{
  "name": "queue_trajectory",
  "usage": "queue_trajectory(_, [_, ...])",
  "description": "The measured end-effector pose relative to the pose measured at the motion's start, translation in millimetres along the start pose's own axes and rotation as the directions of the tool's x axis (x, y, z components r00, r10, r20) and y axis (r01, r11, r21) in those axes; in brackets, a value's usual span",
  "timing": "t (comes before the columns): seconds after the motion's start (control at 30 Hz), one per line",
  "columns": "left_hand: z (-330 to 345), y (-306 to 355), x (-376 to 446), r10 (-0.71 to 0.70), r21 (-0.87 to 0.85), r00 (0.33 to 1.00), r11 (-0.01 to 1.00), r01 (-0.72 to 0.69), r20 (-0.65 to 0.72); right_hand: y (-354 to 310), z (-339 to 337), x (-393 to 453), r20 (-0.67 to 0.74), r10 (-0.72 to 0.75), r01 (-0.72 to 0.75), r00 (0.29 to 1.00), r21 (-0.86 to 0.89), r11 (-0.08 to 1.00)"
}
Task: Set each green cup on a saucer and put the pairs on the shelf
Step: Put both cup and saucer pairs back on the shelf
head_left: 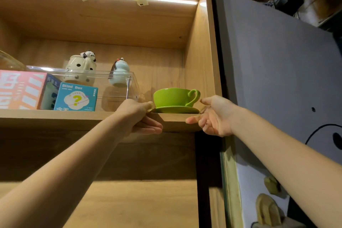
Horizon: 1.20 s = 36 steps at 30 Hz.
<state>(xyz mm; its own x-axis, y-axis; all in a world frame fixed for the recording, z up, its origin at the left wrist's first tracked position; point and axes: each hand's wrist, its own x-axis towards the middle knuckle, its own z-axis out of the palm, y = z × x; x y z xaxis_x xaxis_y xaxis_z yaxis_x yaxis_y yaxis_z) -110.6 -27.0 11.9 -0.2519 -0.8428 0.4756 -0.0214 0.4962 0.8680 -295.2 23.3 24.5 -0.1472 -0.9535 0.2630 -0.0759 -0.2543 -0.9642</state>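
A green cup (173, 97) stands upright on a green saucer (177, 110) at the right end of the wooden shelf (74, 117), its handle pointing right. My left hand (142, 116) touches the saucer's left rim with thumb and fingertip, its other fingers curled under the shelf edge. My right hand (215, 115) hovers just right of the saucer with fingers spread, holding nothing. Whether the left hand still grips the saucer is unclear.
A clear plastic box (118, 87) sits left of the cup, with a blue "Blind Box" carton (75, 99) and a pink carton (20, 89). A panda teapot (81, 67) and pale blue figurine (119, 73) stand behind. The cabinet side wall (202, 61) is close on the right.
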Motion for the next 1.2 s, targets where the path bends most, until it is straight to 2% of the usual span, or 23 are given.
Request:
queue_trajectory(0.13, [-22,-4,-13,-0.064,-0.023,0.979,0.997,0.070,0.192,11,-2,-15,0.009,-0.079,0.079,0.997,-0.006,0.997])
queue_trajectory(0.23, [-39,-7,-35,0.020,-0.094,0.971,0.996,0.002,0.238,23,-1,-36,0.009,-0.163,0.163,0.987,-0.013,0.986])
queue_trajectory(0.37, [-52,-20,-84,0.088,-0.122,0.969,0.991,-0.061,0.231,51,11,-81,0.035,-0.292,0.292,0.956,-0.001,0.956])
queue_trajectory(0.53, [-49,-65,-158,0.053,-0.079,0.985,0.996,-0.041,0.162,108,41,-136,0.100,-0.258,0.263,0.961,-0.039,0.964])
queue_trajectory(0.77, [-48,-157,-258,-0.158,-0.120,0.972,0.976,0.180,0.174,206,77,-199,0.165,-0.063,0.056,0.984,0.045,0.997])
queue_trajectory(0.97, [-66,-231,-333,-0.370,-0.099,0.928,0.923,0.373,0.050,302,97,-246,0.188,0.177,-0.192,0.966,0.060,0.980])
queue_trajectory(1.03, [-67,-260,-359,-0.463,-0.107,0.887,0.881,0.461,0.007,338,105,-259,0.186,0.266,-0.281,0.946,0.061,0.958])
queue_trajectory(1.2, [-63,-340,-419,-0.680,-0.100,0.728,0.733,0.673,-0.088,433,126,-287,0.122,0.513,-0.521,0.850,0.047,0.852])
